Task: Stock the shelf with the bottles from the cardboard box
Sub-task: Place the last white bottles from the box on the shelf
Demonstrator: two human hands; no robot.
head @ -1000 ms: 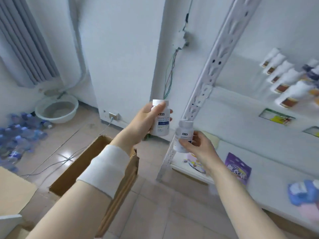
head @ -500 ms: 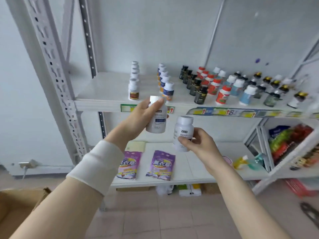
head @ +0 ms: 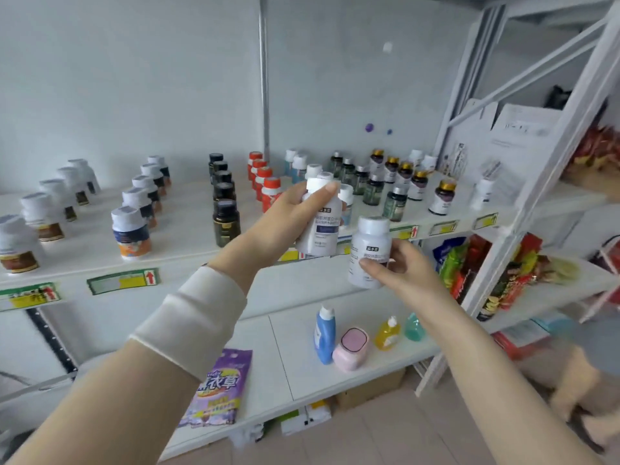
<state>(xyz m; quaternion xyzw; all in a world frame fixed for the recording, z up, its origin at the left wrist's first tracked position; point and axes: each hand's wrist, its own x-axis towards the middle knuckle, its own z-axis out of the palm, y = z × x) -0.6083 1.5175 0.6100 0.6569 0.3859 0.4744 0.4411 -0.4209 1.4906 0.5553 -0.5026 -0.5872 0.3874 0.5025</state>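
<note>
The left hand (head: 288,216) is gripping a white bottle (head: 318,229) and the right hand (head: 402,270) a second bottle (head: 369,253), both hovering at the shelf (head: 188,241) near edge, neither placed yet, stocked rows (head: 226,223) already standing there, box out of view.

Your one camera sat on your head and looked forward and slightly down at the shelf (head: 183,241) from close by. Its wide-angle picture held your left hand (head: 288,216) and right hand (head: 406,270) near the centre, nearer the lens than the shelf's front edge.
</note>
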